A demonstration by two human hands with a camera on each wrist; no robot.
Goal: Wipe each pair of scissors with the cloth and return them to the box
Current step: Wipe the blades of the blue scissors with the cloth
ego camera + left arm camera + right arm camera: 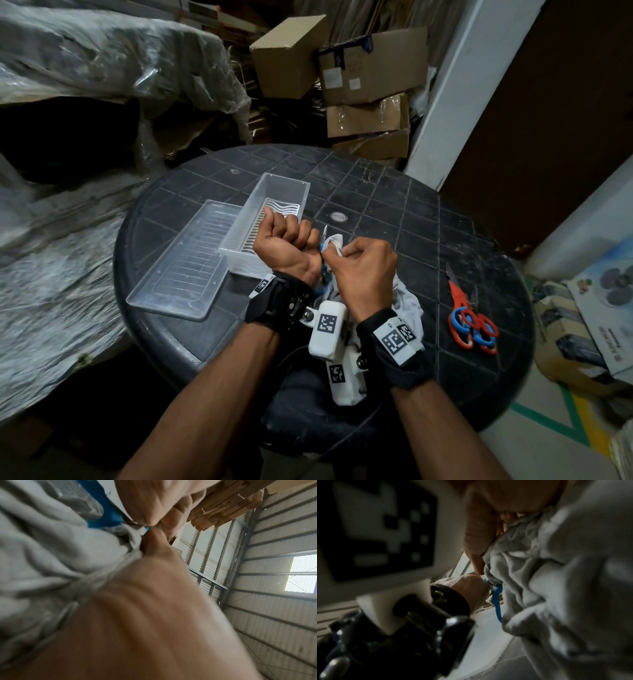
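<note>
Hands: left (286,244) gripping blue scissors (323,263), right (363,270) pinching cloth (406,301).

A round dark table (394,205), moulded in a grid of squares and scuffed with pale dust, carries a small silver disc (338,216) at its centre. Beyond its far edge stand stacked cardboard boxes (368,85) — one open and tilted, others wrapped in film. Clear plastic sheeting (102,61) covers bulky shapes off the left edge. Off the right edge, a printed carton (606,318) sits on the floor, near green and yellow floor tape (561,421).
</note>
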